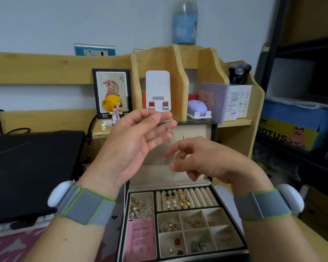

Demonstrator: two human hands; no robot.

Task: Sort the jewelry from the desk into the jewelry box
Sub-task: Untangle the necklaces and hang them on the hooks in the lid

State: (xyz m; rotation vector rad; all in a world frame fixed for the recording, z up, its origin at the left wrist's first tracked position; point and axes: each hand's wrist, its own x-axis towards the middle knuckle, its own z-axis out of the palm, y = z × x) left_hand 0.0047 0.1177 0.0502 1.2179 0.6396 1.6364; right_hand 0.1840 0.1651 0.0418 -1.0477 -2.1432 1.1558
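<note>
The open jewelry box (235,225) stands on the desk below my hands, its cream-lined lid (197,130) upright behind them. Its tray holds earrings on ring rolls (202,197), small compartments of gold and green pieces, and a pink card (140,237). My left hand (133,142) is raised palm toward me, thumb and forefinger pinching a thin silver chain (170,131) in front of the lid. My right hand (204,159) hovers just below and to the right, fingers loosely curled near the chain's lower part. The blur hides whether it holds the chain.
A closed black laptop (30,167) lies at the left. Behind the box, a wooden shelf (180,72) carries a white phone stand (158,89), a framed picture with a yellow-haired figurine (113,108) and a purple case (197,108). Boxes fill the dark rack on the right.
</note>
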